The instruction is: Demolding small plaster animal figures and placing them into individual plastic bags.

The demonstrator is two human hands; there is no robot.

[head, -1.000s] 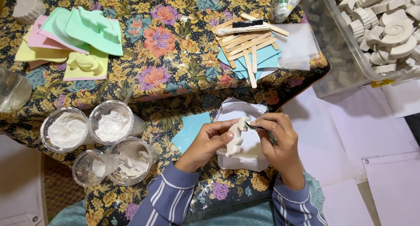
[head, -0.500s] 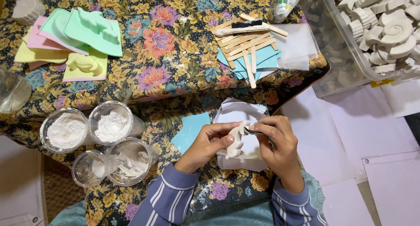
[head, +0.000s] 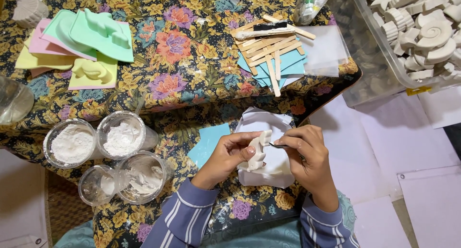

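Plaster figure [head: 258,151]: white, ridged — held upright above white paper [head: 269,166], near table's front edge.
Tool [head: 281,145]: thin, dark — tip touching figure.
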